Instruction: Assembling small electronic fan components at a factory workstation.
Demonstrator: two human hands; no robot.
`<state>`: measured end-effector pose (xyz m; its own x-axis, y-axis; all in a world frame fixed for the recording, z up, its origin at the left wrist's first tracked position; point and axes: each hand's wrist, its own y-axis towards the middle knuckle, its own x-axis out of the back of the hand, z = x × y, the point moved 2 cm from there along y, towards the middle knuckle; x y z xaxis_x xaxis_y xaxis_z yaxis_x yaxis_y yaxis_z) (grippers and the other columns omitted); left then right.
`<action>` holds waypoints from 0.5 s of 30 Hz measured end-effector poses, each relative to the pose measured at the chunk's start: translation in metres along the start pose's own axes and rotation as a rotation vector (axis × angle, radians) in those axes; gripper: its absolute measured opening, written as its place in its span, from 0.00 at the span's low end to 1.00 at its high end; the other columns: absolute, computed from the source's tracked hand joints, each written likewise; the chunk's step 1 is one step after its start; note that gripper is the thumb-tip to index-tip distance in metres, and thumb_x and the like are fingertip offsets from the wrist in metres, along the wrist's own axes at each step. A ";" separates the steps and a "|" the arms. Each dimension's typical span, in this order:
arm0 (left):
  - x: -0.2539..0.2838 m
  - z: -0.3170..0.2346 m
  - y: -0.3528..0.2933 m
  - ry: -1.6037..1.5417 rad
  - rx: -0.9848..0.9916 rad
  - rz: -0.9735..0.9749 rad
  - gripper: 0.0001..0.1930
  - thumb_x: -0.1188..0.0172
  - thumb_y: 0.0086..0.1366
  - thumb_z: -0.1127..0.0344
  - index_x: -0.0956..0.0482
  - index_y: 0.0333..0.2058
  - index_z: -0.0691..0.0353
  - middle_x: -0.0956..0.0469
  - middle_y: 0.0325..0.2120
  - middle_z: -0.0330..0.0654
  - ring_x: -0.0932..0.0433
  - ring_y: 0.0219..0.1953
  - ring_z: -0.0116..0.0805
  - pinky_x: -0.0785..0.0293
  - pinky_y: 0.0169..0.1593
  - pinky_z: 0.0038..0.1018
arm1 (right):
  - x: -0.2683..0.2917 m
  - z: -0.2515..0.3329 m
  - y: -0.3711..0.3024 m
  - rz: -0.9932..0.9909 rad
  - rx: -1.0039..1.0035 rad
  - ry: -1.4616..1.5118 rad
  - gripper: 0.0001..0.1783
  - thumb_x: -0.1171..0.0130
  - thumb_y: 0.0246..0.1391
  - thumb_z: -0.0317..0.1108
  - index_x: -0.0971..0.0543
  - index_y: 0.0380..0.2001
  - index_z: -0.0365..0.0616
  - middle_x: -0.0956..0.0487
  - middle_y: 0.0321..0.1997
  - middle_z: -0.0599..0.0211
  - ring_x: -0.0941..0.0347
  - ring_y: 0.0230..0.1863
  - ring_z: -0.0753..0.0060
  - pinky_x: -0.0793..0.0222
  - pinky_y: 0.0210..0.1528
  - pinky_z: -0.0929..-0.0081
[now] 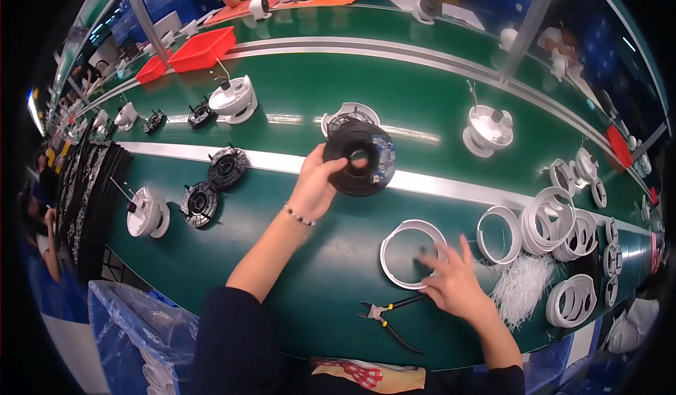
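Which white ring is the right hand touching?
The lone white ring lying flat on the green belt, just above the pliers. The right hand has fingertips inside it; the other rings sit stacked or clustered further right, untouched.

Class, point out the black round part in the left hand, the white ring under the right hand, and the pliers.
black round part [350, 174], head view, lower rim
white ring [389, 243], head view, left rim
pliers [381, 315], head view, pivot

Single head-worn fisheye view, close above the green conveyor bench [338, 92], facing steeply down.
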<state>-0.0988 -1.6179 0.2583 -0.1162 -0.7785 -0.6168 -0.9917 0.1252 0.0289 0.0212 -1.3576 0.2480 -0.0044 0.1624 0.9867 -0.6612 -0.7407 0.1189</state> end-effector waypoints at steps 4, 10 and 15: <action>0.008 0.000 -0.018 0.083 -0.124 -0.049 0.18 0.57 0.57 0.81 0.40 0.47 0.68 0.31 0.43 0.46 0.29 0.45 0.34 0.31 0.49 0.29 | 0.007 0.007 0.028 0.056 -0.314 0.056 0.64 0.31 0.16 0.60 0.47 0.57 0.38 0.61 0.61 0.34 0.64 0.63 0.35 0.69 0.58 0.37; -0.005 0.011 -0.030 0.039 -0.100 -0.048 0.18 0.54 0.57 0.80 0.39 0.48 0.69 0.30 0.44 0.44 0.29 0.45 0.31 0.32 0.49 0.28 | -0.015 -0.005 0.038 -0.001 -0.368 0.321 0.64 0.29 0.19 0.53 0.52 0.58 0.35 0.53 0.61 0.42 0.56 0.61 0.42 0.62 0.61 0.52; -0.010 0.030 -0.025 0.003 -0.090 -0.009 0.19 0.52 0.56 0.80 0.36 0.48 0.68 0.29 0.42 0.43 0.29 0.44 0.30 0.32 0.48 0.27 | -0.006 -0.020 0.060 -0.786 -0.241 1.275 0.62 0.31 0.25 0.41 0.59 0.59 0.34 0.48 0.60 0.51 0.46 0.58 0.56 0.50 0.58 0.64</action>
<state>-0.0709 -1.5943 0.2403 -0.1075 -0.7810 -0.6152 -0.9936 0.0624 0.0944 -0.0335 -1.3904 0.2476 -0.1461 0.9857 -0.0842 -0.9074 -0.0997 0.4083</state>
